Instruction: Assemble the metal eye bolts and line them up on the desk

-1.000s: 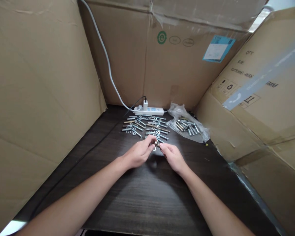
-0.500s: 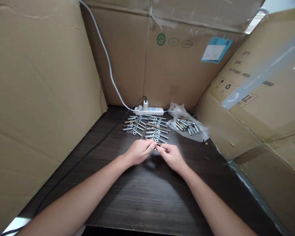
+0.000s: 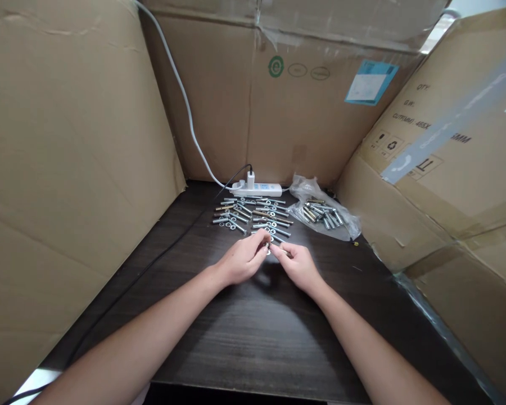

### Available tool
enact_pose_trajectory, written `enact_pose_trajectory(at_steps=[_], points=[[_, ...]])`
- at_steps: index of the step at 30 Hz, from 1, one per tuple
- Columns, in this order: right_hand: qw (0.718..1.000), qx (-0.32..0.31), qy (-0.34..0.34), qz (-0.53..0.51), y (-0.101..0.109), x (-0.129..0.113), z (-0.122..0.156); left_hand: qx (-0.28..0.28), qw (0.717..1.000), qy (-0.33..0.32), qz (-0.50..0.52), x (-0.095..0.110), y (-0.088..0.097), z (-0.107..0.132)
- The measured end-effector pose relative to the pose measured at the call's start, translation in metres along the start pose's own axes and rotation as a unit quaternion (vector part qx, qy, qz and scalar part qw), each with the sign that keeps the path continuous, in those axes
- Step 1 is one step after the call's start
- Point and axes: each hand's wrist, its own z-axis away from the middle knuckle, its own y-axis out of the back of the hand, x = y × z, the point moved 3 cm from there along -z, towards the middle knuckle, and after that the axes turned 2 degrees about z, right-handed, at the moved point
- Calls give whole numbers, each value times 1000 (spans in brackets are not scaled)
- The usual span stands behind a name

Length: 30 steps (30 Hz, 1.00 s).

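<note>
My left hand [image 3: 243, 260] and my right hand [image 3: 298, 264] meet over the dark table [image 3: 253, 337], fingertips pinched together on one small metal bolt [image 3: 274, 247] held between them. What sits on the bolt is too small to make out. Just beyond my fingers lie several bolts with washers and nuts [image 3: 253, 216], laid out in rows. A clear plastic bag of more bolts [image 3: 324, 216] rests to the right of them.
A white power strip [image 3: 257, 189] with a plugged-in charger sits at the back, its white cable [image 3: 181, 95] running up the cardboard. A black cable [image 3: 143, 273] crosses the table's left side. Large cardboard boxes [image 3: 67, 157] wall in the left, back and right.
Both hands have edged slightly up and away, staying pinched together on the bolt; the fingers shifted a little around it. The laid-out bolts and the bag have not moved.
</note>
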Motion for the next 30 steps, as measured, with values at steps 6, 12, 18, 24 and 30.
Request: enact_pose_trajectory(at_steps=[6, 12, 18, 24, 30], points=[[1000, 13, -10, 2, 2, 0, 0, -20, 1000, 18, -3, -3, 1, -1], [999, -17, 2, 33, 0, -3, 0, -29, 998, 36, -42, -15, -6, -4], [998, -34, 0, 55, 0, -6, 1, -15, 998, 60, -15, -23, -12, -6], [997, -55, 5, 57, 2, -9, 3, -12, 997, 77, -15, -20, -11, -6], [995, -90, 48, 15, 2, -17, 5, -44, 999, 28, -7, -10, -8, -3]])
